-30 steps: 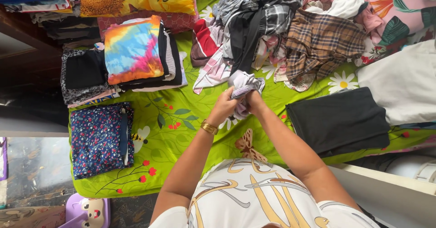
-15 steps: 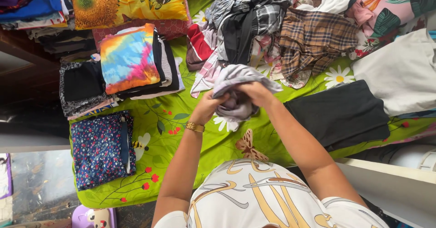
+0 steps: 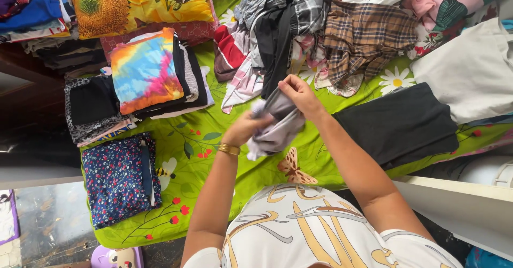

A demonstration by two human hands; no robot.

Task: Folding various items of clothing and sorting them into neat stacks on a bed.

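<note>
A crumpled grey garment (image 3: 278, 126) hangs between both hands above the green floral bedsheet (image 3: 214, 140). My left hand (image 3: 248, 128), with a gold bracelet on the wrist, grips its left side. My right hand (image 3: 298, 93) pinches its upper edge, a little higher and to the right. A loose heap of unfolded clothes (image 3: 299, 28), with a plaid shirt (image 3: 363, 38) on its right side, lies just beyond the hands.
Folded stacks lie at left: a tie-dye top (image 3: 144, 70), a dark pile (image 3: 91, 105), a navy floral piece (image 3: 117, 174). A folded black garment (image 3: 398, 124) and a white one (image 3: 470, 70) lie at right. A sunflower pillow (image 3: 139, 4) sits at the back.
Both hands have lifted the grey garment off the heap's edge and turned it; the right hand now sits higher, pulling the cloth up.
</note>
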